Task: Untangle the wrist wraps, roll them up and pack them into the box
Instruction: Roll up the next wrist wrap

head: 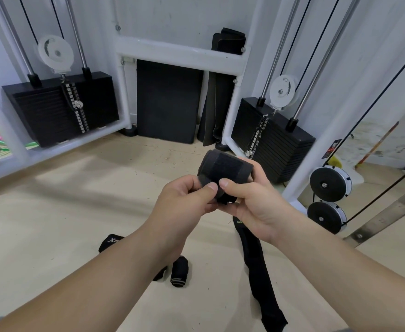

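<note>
Covered ends
Thumbs of the left hand (184, 202) and right hand (254, 204) hide the lower end of the rolled wrist wrap (225, 167); their fingers vanish behind it. The long strip (256, 267) on the floor (76, 212) passes behind the right hand, lettering cut after "XU". The left forearm (100, 271) covers part of 2 floor pieces, a lettered roll (110, 243) and a dark piece (162, 275).

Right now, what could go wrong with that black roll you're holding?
The rolled wrap is held in the air by the left hand and right hand, thumbs pinching its near end. If the fingers slip, it might loosen and unroll. The long wrap lies on the floor just below, so a dropped roll could land on it and tangle.
</note>
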Available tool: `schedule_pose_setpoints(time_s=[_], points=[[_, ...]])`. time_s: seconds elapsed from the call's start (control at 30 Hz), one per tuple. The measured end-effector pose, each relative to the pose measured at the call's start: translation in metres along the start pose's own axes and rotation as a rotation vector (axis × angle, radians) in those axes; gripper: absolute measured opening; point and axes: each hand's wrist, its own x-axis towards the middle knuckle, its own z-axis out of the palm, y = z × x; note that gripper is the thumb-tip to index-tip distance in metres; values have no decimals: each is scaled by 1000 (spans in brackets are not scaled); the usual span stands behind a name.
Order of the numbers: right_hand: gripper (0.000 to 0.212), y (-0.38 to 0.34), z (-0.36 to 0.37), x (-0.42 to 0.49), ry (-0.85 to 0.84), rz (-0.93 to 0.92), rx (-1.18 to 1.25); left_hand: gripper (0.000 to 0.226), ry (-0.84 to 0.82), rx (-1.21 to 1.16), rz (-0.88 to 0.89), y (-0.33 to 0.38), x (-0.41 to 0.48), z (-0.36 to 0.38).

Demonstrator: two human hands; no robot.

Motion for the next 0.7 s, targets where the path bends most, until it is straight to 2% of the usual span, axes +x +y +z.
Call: schedule_pose_setpoints(time_s=[0.13,0.17,0.27,0.37,0.57,0.7], points=[[58,-1,-3,3,33,39,71,12,-28,62,13,4,-3,2],[58,-3,-4,3,39,54,102,12,-16,181,69,4,-3,1],[59,-9,-7,2,29,91,168,28,2,645,385,-2,0,-9],[58,-12,-9,1,-5,133,133,36,-49,890,560,-11,6,-16],[39,-7,-11,-2,1,277,198,37,-12,944,732,-16,14,-16],[37,-9,-7,-8,-36,304,181,36,-3,909,794,-16,16,-18]])
